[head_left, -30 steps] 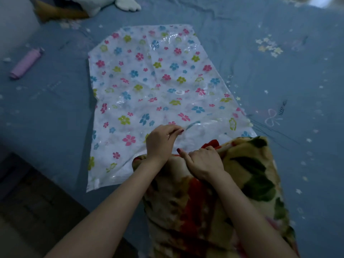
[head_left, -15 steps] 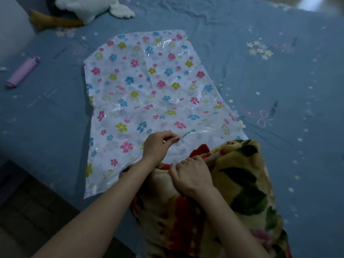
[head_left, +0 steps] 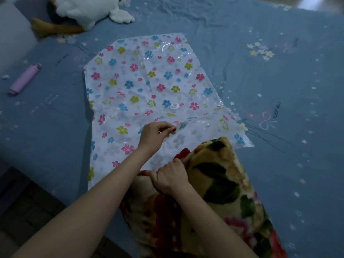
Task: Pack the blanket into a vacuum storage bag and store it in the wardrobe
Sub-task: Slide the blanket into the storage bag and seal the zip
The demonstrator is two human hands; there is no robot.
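- The vacuum storage bag (head_left: 149, 86) lies flat on the bed (head_left: 279, 90), its clear plastic printed with pink, blue and yellow-green flowers; its far end points toward 12 o'clock and its near, open end toward 6 o'clock.
- A round white valve (head_left: 174, 106) sits on the bag's top face, a little past the middle toward 5 o'clock.
- The left hand (head_left: 155, 135) is over the near part of the bag, fingers curled and pinching the upper plastic layer — the film rises slightly at the pinch.
- The folded blanket (head_left: 219, 192), plush with beige, red and dark green blooms, lies at 5 o'clock of the bag, its leading edge overlapping the bag's near end. Whether that edge is inside the mouth or on top of the film cannot be told.
- The right hand (head_left: 170, 178) grips the blanket's front edge, fingers curled tightly round a fold of the fabric, knuckles up.
- The two hands are near each other, the left one farther out toward 12 o'clock.
- A lilac hand pump (head_left: 25, 79) lies on the bed at 9 o'clock, well apart from the bag.
- A white plush toy (head_left: 87, 10) with an orange part rests at 11 o'clock, near the bed's far edge.
- Dark floor (head_left: 28, 211) shows at 7 o'clock — below the bed's edge.
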